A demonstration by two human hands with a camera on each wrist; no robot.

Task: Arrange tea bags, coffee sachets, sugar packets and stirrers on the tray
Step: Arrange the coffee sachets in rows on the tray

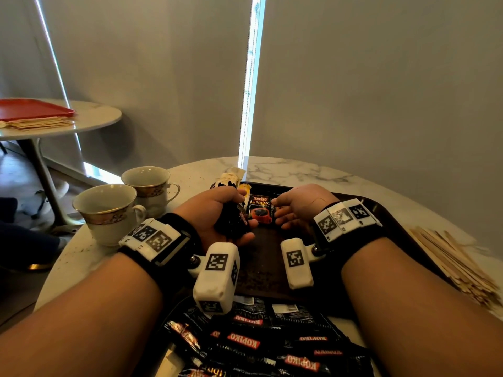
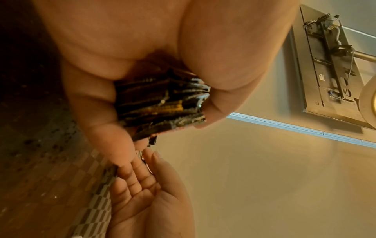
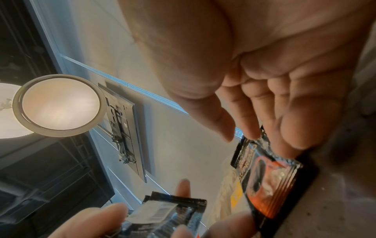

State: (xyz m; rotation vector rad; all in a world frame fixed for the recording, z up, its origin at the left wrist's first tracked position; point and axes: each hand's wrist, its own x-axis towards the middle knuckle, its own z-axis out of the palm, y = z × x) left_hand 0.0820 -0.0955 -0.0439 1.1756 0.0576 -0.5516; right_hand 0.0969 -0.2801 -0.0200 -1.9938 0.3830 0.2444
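Note:
My left hand [image 1: 215, 210] grips a stack of black coffee sachets [image 1: 234, 217] over the dark brown tray [image 1: 261, 257]; the left wrist view shows the stack [image 2: 160, 104] edge-on between thumb and fingers. One Kopiko Supremo sachet [image 1: 260, 210] lies flat at the tray's far end. My right hand [image 1: 296, 208] hovers beside it, fingers relaxed. In the right wrist view its fingertips [image 3: 252, 132] touch the sachet [image 3: 268, 177] at its top edge, thumb apart. A loose pile of coffee sachets [image 1: 258, 344] lies at the table's near edge.
Two gold-rimmed cups [image 1: 109, 210] stand left of the tray. Wooden stirrers [image 1: 451, 265] lie in a heap on the marble table to the right. Pale packets with yellow labels [image 1: 231, 178] sit past my left hand. A red tray [image 1: 35, 108] rests on another table.

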